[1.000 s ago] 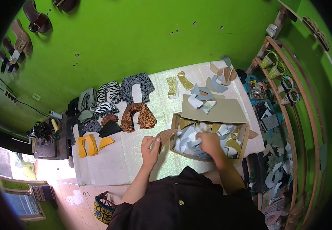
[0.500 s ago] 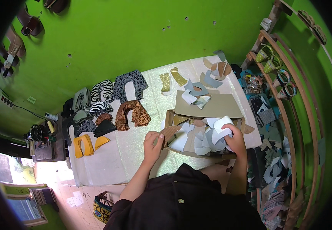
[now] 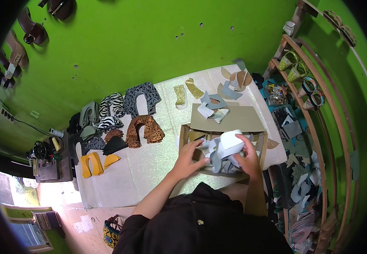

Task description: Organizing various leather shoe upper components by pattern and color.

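My right hand (image 3: 247,159) grips a stack of white cut pieces (image 3: 231,143), held up over the right side of an open cardboard box (image 3: 184,134). Inside the box lies a jumble of grey-blue and white cut pieces (image 3: 222,165). My left hand (image 3: 187,161) reaches over the box's left side, thumb and fingers spread. Between them shows a brown piece (image 3: 198,155), apparently lying loose in the box. The box's flap or lid (image 3: 230,119) lies behind it, with a few grey, white and plaid cut pieces (image 3: 213,103) on top.
On the table (image 3: 120,186) lie zebra (image 3: 109,103), black-and-grey (image 3: 142,95), leopard (image 3: 145,132) and yellow (image 3: 91,164) cut stacks at left. Gold glittery pieces (image 3: 195,88) lie farther back. A wooden rack with shoes (image 3: 295,70) stands at right, scraps (image 3: 302,186) beneath it.
My left hand has moved right over the box and let go of the brown curved piece. My right hand has shifted left with the white pieces, toward the box's middle.
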Motion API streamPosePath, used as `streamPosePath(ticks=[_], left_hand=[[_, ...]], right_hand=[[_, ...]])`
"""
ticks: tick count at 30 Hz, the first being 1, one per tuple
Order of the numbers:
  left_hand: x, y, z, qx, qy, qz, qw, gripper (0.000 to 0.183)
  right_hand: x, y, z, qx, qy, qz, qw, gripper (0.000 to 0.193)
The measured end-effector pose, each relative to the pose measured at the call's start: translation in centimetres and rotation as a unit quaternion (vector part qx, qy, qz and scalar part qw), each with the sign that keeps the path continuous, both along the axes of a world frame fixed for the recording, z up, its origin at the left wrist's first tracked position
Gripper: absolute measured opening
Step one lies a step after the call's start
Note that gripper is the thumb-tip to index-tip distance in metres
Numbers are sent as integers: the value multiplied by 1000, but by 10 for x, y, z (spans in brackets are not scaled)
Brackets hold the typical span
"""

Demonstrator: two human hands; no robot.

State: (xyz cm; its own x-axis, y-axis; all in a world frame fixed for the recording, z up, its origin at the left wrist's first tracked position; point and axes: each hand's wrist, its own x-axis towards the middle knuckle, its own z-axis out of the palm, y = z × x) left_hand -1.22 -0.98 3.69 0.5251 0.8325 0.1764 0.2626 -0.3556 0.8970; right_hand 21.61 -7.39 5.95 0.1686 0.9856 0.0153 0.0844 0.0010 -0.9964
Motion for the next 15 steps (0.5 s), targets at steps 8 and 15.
streamPosePath(ticks=[8,15], left_hand=[[22,7,6,-152,-69,-42,985,51],[8,16,5,-71,-60,2,996,21]], right_hand=[[-25,8,8,16,16,13,1000,61],[-8,0,4,10,-141,11,990,56]])
